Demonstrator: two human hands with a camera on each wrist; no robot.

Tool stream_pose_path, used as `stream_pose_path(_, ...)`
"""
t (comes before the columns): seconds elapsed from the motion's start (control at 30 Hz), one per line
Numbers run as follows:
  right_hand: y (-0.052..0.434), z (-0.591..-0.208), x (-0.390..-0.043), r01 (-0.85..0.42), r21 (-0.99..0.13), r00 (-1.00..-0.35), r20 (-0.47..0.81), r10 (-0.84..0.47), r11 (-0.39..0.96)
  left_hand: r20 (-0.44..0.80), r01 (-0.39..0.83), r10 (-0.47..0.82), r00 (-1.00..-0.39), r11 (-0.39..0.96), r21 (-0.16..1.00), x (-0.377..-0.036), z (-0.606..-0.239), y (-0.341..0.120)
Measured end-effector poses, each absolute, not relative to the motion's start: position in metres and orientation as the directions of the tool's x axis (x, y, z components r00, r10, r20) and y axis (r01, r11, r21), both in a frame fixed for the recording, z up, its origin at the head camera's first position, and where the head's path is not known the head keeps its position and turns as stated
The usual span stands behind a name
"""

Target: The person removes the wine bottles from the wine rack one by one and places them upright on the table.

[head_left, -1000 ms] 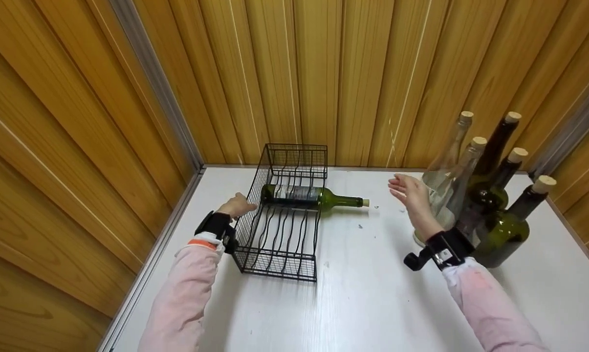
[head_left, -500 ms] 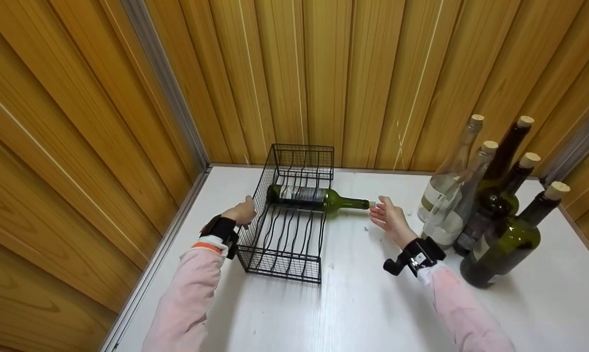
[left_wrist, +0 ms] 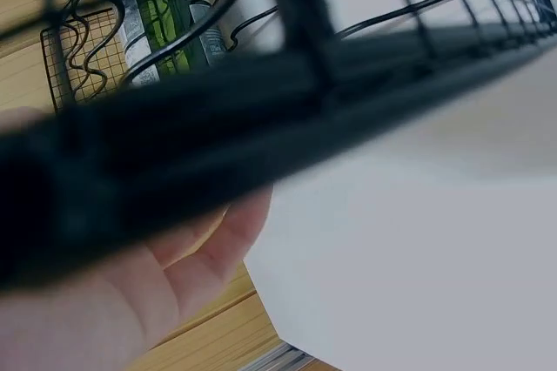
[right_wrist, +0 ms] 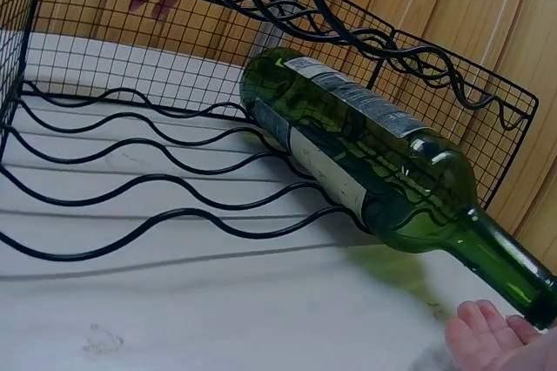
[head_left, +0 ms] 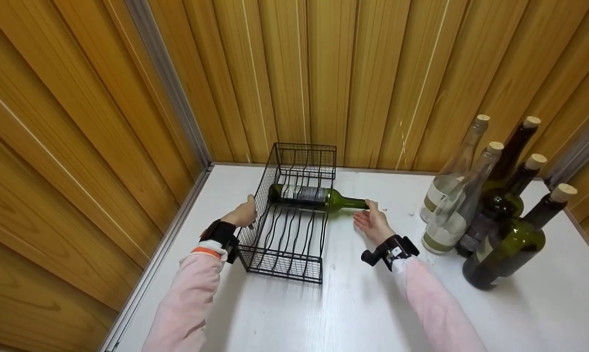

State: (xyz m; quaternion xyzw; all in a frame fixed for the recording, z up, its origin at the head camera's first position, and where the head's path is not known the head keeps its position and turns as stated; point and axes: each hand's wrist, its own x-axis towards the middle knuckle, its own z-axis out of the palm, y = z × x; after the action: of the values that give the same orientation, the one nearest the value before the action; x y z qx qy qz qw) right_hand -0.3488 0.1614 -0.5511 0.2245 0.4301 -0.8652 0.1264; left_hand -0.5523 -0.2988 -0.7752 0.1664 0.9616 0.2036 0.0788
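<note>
**Bottle mouth against my palm**

While my left hand (head_left: 243, 215) grips the black wire rack's (head_left: 294, 247) side mesh, my right hand (head_left: 372, 222) rests open-palmed, fingers relaxed, touching the mouth of the green wine bottle (head_left: 318, 196) lying across the rack's far end.

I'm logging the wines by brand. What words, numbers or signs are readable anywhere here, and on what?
None can be read.
Green wine bottle lying in the black wire rack: its label carries print, too small and blurred to read.
Standing bottles at right: labels show no legible text.
</note>
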Motion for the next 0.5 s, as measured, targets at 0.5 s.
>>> stream_pose_path(0.5, 0.160, -0.679, -0.445, 0.299, -0.240, -0.859, -0.490, -0.151, -0.923, -0.019, 0.287, 0.334, -0.942, 0.836, 0.467, -0.432, -0.628, -0.244)
